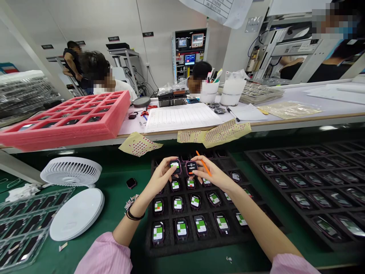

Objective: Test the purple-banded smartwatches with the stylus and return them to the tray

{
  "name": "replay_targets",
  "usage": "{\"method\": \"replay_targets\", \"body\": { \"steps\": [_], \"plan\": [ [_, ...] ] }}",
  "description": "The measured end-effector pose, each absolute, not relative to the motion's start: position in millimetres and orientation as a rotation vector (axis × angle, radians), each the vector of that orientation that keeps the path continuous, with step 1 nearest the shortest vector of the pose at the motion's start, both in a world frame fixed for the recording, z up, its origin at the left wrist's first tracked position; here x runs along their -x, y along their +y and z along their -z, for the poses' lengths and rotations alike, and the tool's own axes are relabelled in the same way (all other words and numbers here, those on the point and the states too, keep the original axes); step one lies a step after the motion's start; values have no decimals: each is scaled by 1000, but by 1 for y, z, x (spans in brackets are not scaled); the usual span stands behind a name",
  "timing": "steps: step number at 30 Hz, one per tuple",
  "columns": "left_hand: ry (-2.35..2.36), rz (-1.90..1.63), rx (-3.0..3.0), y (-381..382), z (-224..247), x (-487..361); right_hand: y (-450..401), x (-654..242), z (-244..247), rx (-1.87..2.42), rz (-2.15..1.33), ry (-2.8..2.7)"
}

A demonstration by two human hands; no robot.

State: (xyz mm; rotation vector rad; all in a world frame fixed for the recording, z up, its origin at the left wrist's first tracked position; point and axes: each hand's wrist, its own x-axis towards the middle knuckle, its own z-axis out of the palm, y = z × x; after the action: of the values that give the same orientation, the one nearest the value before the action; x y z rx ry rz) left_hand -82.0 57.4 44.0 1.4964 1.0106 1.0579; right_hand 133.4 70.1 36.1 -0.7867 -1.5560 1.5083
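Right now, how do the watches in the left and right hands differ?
The left watch shows a green-and-white screen; the right watch, a mostly black one. The left watch is held alone; the right watch shares the right hand with an orange stick. Both have rounded corners.

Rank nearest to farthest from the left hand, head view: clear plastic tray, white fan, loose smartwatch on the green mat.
1. Loose smartwatch: left of the left hand.
2. White fan: farther left.
3. Clear plastic tray: at the left edge.

Two handheld watches (191,166); one orange stick (203,164); one white fan (71,172); three red-dotted yellow sheets (226,133); two white tubs (209,93)
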Motion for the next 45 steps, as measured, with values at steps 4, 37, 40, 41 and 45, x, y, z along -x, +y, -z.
{"method": "replay_targets", "body": {
  "steps": [4, 37, 40, 41, 45],
  "plan": [
    [1019, -1062, -1525, 58, -41, 82, 70, -133, -37, 823, -1513, -1538],
    [995, -1040, -1531, 60, -31, 82, 68, -134, -41, 848, -1461, -1476],
    [991, -1030, -1523, 60, -32, 82, 69, -135, -40, 847, -1480, -1466],
    [987, -1019, -1529, 59, -33, 82, 70, -136, -39, 845, -1487, -1471],
    [979, -985, -1568, 56, -38, 81, 72, -137, -36, 815, -1505, -1511]
  ]
}}
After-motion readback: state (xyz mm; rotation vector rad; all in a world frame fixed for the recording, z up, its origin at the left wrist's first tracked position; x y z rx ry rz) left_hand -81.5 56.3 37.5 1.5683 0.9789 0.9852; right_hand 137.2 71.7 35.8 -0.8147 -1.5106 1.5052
